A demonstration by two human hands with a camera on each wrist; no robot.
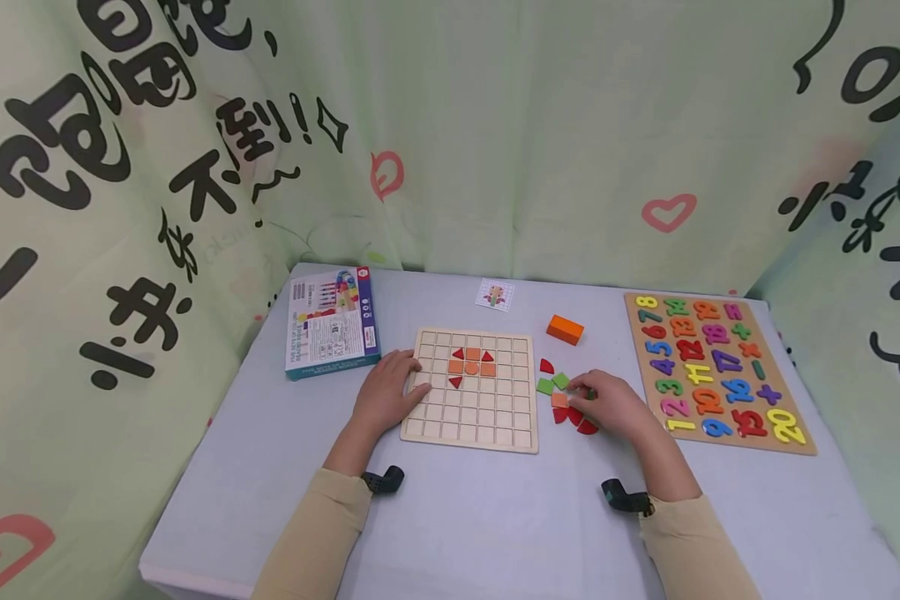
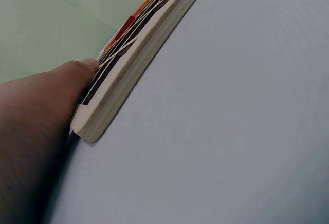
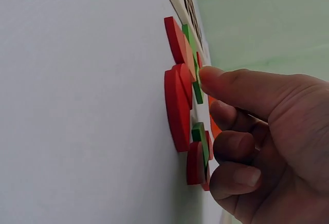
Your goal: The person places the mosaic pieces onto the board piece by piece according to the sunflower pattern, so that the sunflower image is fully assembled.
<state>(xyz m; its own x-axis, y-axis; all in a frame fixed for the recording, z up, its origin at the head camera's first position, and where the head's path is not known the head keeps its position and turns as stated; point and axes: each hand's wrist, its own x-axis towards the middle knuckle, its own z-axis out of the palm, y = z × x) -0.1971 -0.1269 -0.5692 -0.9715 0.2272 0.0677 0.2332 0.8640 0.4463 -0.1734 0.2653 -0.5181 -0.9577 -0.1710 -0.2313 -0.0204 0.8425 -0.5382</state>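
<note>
A wooden grid board [image 1: 487, 417] lies in the middle of the table, with orange squares and red pieces [image 1: 471, 364] set near its top centre. My left hand [image 1: 385, 395] rests flat on the board's left edge [image 2: 121, 88], fingers straight. Loose red, green and orange pieces [image 1: 553, 383] lie just right of the board. My right hand [image 1: 609, 405] sits over this pile with curled fingers. Its thumb [image 3: 241, 88] and index finger pinch an orange square piece [image 1: 560, 400] beside green pieces [image 3: 199, 136] and red pieces [image 3: 176, 108].
An orange block [image 1: 565, 329] lies behind the loose pieces. A number puzzle board [image 1: 716, 371] fills the right side. A blue box [image 1: 332, 321] lies at the back left and a small card [image 1: 495, 294] at the back centre. Printed green cloth walls surround the table.
</note>
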